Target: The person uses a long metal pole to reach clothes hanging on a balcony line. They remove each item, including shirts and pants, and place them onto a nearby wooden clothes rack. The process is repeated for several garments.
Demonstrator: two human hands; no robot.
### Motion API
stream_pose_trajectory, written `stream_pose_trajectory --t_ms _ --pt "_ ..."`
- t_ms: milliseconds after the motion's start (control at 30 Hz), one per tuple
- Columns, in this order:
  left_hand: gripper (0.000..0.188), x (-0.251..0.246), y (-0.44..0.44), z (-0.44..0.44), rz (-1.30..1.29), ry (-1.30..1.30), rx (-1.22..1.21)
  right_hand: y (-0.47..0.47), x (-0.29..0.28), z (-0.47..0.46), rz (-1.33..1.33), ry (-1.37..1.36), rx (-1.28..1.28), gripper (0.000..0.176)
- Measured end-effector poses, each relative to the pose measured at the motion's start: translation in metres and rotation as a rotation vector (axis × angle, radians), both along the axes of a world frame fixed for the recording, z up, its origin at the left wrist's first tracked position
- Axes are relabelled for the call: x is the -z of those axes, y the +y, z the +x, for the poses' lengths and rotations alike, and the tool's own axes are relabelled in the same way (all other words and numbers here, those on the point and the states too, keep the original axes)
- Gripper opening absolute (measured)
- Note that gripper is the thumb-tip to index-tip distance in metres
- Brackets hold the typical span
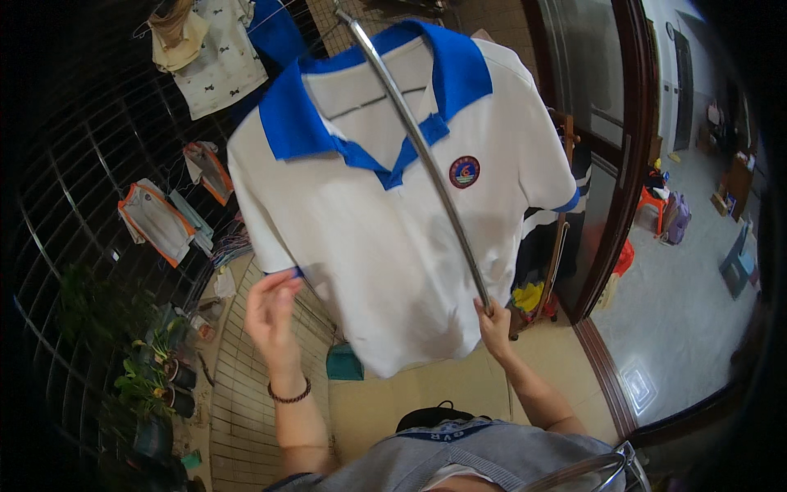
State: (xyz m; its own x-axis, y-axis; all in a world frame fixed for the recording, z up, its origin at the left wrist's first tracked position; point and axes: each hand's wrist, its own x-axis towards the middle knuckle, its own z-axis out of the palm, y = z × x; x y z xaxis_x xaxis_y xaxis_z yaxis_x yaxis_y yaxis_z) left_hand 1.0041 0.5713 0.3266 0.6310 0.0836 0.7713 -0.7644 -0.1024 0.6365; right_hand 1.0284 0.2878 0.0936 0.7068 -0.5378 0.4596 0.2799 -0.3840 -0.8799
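Note:
A white polo shirt (393, 246) with a blue collar and a round emblem on its chest hangs spread out before me. A metal pole (424, 150) runs slantwise in front of it, up to the top of the view. My right hand (493, 323) is closed around the pole's lower end, close to the shirt's hem. On the other side, my left hand (273, 307) is raised at the shirt's blue-edged sleeve cuff, its fingers bent and touching or almost touching it; whether they pinch the cloth cannot be told.
Small garments (157, 221) hang by a barred window grille at left. Potted plants (175, 375) stand on a tiled ledge (237, 369). A green bin (345, 361) is on the floor. At right, a dark sliding-door frame (630, 160) borders a room with an orange stool (652, 203).

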Motion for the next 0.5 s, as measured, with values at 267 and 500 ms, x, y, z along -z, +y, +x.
stream_pose_trajectory --t_ms 267,500 --pt "0.051 -0.095 -0.116 0.06 -0.047 0.121 0.602 -0.026 0.057 -0.038 -0.053 0.022 0.035 0.038" --pt "0.054 -0.138 -0.172 0.107 -0.148 0.552 1.026 -0.086 0.103 -0.099 0.009 0.175 0.189 0.019"
